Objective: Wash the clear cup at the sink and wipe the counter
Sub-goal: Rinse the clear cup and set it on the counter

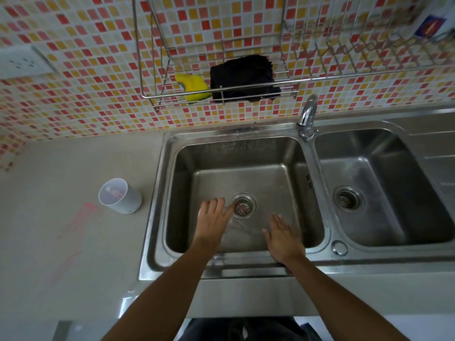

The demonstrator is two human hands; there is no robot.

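- Two hands reach down into the left basin (181, 183) of a steel double sink.
- Left hand (213, 219): its fingers (216, 204) curl over one end of the clear cup (237, 226) and grip it, just left of the drain strainer (242, 206).
- The clear cup lies low in the basin, tipped on its side. Its long axis runs from the left fingers down and rightward toward the right hand. It is so transparent that I cannot tell which end is the mouth.
- Right hand (283, 238): its fingers (277, 221) are straight and spread and hold nothing. The thumb side sits just beside the far end of the cup; whether they touch is not clear.
- Faucet (307, 114) stands beyond the right fingers, on the ridge between the two basins.
- White tumbler (120, 196) stands upright on the surface (49, 173), well left of the left fingers, with a red smear (77, 225) just beside it.
- Wire rack (172, 99) hangs on the tiled wall far beyond both sets of fingers, holding a yellow sponge (194, 87) and a black cloth (243, 80) side by side.
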